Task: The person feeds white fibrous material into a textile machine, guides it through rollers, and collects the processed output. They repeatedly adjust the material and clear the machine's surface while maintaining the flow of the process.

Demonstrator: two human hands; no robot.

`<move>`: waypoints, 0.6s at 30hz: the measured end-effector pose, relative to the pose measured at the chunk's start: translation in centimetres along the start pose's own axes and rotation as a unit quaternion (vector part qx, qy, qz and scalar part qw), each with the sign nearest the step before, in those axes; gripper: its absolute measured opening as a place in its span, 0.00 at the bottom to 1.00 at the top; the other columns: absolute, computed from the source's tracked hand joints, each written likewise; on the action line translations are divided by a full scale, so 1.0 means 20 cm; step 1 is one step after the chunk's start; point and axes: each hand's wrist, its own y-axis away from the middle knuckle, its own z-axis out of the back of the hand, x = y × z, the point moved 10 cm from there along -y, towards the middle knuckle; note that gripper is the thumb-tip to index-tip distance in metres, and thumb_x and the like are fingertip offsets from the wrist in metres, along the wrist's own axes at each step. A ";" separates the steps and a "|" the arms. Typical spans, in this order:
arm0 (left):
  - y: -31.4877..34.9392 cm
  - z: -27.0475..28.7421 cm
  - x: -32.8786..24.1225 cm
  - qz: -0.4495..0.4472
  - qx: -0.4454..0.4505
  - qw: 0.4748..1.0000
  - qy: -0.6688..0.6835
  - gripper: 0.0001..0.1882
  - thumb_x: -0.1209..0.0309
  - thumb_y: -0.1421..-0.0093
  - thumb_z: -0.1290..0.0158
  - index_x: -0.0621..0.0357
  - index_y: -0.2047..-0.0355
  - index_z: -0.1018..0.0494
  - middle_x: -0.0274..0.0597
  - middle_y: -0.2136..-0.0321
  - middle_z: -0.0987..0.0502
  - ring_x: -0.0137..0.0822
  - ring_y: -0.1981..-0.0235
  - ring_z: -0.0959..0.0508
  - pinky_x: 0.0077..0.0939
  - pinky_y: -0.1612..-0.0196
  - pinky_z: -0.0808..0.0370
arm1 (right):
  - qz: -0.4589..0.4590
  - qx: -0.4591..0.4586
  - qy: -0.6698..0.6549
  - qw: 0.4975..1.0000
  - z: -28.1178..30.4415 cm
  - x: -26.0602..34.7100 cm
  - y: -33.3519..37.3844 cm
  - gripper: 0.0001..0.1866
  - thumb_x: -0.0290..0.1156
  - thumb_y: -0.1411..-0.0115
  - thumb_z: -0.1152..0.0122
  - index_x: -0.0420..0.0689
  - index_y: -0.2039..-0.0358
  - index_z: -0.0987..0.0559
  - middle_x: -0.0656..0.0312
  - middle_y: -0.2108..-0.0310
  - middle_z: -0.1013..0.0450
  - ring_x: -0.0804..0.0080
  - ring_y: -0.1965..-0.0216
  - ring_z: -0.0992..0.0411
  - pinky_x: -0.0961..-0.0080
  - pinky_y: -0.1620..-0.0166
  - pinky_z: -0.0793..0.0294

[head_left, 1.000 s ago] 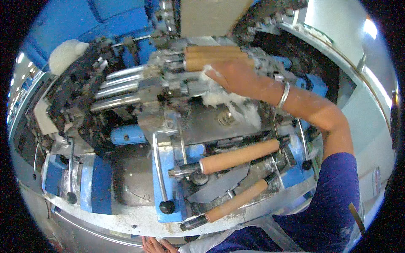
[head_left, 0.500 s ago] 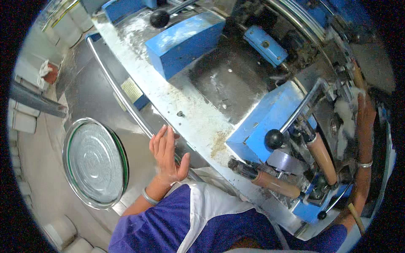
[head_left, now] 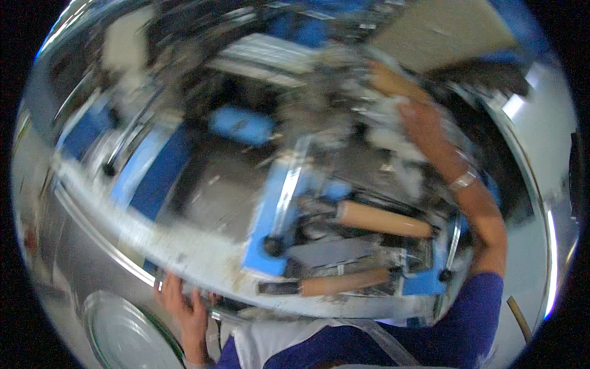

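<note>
My left hand (head_left: 187, 310) is at the lower left, beside the steel rail (head_left: 132, 264) along the machine's front edge. Its fingers are stretched and apart, with nothing seen in them. Across the machine, my right hand (head_left: 424, 126) reaches far forward on the right, beside a tan roller (head_left: 393, 80) and white fluffy material (head_left: 387, 135). Motion blur smears its fingers, so I cannot make out whether it grips anything. Nearer to me, two more tan rollers with dark ends lie by a grey plate (head_left: 335, 252) and a blue block (head_left: 270, 227).
A lever with a black ball knob (head_left: 273, 246) juts over the blue block. Another such lever (head_left: 455, 246) stands at right. A round can (head_left: 126, 332) with a green rim is at lower left. A blue cylinder (head_left: 243, 126) spans the machine's dark middle.
The view has swung to the right, and the scene is now blurred. My right arm, earlier at the right rim, now extends over the machine. My left hand appears lower and further left.
</note>
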 end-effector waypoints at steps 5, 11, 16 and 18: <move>0.00 0.04 -0.05 -0.066 0.067 0.991 -0.098 0.32 0.63 0.42 0.44 0.70 0.43 0.38 0.45 0.74 0.26 0.45 0.64 0.27 0.49 0.38 0.45 | -0.042 -0.038 -0.103 0.993 0.23 0.11 -0.06 0.18 0.44 0.34 0.55 0.42 0.61 0.25 0.47 0.73 0.24 0.48 0.71 0.24 0.54 0.65 0.25; -0.02 0.04 -0.01 -0.030 0.122 0.988 -0.085 0.39 0.57 0.45 0.41 0.67 0.40 0.41 0.39 0.77 0.24 0.43 0.68 0.28 0.45 0.42 0.42 | -0.114 0.022 -0.186 0.976 0.23 0.08 -0.09 0.20 0.46 0.34 0.54 0.39 0.66 0.27 0.43 0.73 0.27 0.42 0.70 0.28 0.51 0.66 0.29; -0.01 0.05 -0.03 -0.029 0.126 0.990 -0.061 0.44 0.53 0.47 0.39 0.65 0.38 0.43 0.45 0.72 0.22 0.54 0.56 0.31 0.52 0.38 0.49 | -0.016 -0.021 0.022 0.999 0.55 0.20 -0.10 0.08 0.29 0.42 0.48 0.45 0.63 0.24 0.52 0.65 0.23 0.52 0.71 0.24 0.56 0.69 0.27; 0.01 0.07 -0.01 -0.008 0.106 0.993 -0.045 0.46 0.49 0.48 0.40 0.61 0.36 0.44 0.54 0.58 0.25 0.63 0.48 0.37 0.55 0.38 0.50 | -0.027 -0.244 0.295 0.924 1.03 0.20 0.05 0.17 0.23 0.48 0.48 0.48 0.57 0.24 0.58 0.66 0.25 0.60 0.72 0.24 0.66 0.72 0.27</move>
